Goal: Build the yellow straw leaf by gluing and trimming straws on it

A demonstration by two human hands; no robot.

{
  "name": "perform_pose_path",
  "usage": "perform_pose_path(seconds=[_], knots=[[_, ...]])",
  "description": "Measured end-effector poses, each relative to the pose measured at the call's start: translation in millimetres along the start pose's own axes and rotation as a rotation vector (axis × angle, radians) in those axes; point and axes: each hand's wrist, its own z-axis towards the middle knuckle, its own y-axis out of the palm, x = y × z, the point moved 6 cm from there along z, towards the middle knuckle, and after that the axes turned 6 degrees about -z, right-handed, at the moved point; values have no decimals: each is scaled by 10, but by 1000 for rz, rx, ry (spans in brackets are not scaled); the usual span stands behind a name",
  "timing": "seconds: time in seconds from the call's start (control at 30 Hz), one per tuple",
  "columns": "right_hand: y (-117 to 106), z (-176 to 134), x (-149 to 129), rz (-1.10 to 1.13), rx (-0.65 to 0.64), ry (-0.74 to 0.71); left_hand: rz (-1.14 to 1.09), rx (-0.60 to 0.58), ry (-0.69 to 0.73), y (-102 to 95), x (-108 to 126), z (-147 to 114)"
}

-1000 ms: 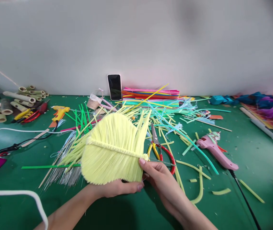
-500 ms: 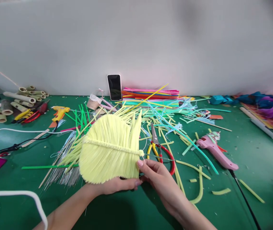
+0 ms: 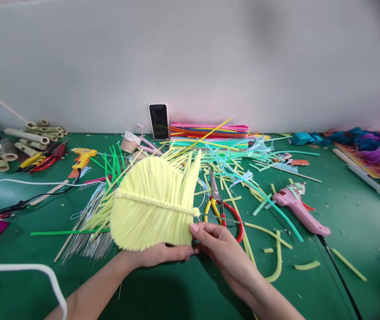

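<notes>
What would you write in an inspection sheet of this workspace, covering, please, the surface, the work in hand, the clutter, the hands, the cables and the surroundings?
Surface: green tabletop, strewn with small scraps.
Work in hand: yellow leaf-shaped piece with a raised rib along it.
Clutter: loose yellow strips, scissors, pink glue gun, yellow glue gun, bamboo-like tubes.
Hands: left hand holds the piece's lower edge; right hand is at its lower right corner, fingers partly hidden.
Cables: black cord from the pink glue gun; white cord at the near left.
Surroundings: pale wall behind; phone upright before it.
</notes>
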Motion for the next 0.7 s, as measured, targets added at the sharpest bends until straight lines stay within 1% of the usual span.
perform_pose_path(seconds=[0.1,0.17,0.33,0.47,0.7], knots=[[8,-19,-27,22,10,1,-4,15,-34,-21,-27,11],[31,-24,-40,53,-13,3,-17,14,-44,-24,-41,16],[78,-32,-90,113,-66,-4,-1,-10,-18,-6,-37,13],[105,-56,-124,135,-99,-2,21,-9,-50,1,-58,-1],[102,-63,-114,171,-122,9,61,-21,-29,-1,-27,5]])
